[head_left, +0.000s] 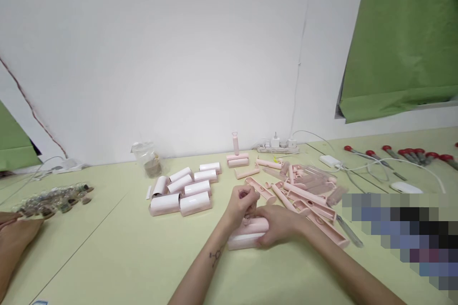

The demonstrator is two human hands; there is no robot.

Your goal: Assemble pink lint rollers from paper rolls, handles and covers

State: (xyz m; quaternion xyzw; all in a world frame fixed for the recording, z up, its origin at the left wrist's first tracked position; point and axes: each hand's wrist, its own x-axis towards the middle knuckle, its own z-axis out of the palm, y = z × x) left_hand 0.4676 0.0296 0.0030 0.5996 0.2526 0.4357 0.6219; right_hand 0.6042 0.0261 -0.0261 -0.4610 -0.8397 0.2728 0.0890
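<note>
In front of me, a lint roller (245, 241) with a white roll and a pink cover lies on the table. My right hand (281, 224) is wrapped around its right end. My left hand (242, 203) is closed above the pink cover, with its fingers curled together; what they pinch is hidden. Just behind and to the right is a heap of pink plastic covers and handles (309, 207), mixed with clear plastic pieces. Several white rolls (195, 203) lie grouped to the left. Farther back, a similar lint roller (237, 158) has its pink handle (235, 144) upright.
A clear bag (148, 159) and a power strip (278, 148) are near the wall. Red-tipped tools (411, 152), cables and white adapters (406, 187) lie at the right. At far left, another person's hands (21, 233) are beside small wrapped items (53, 200).
</note>
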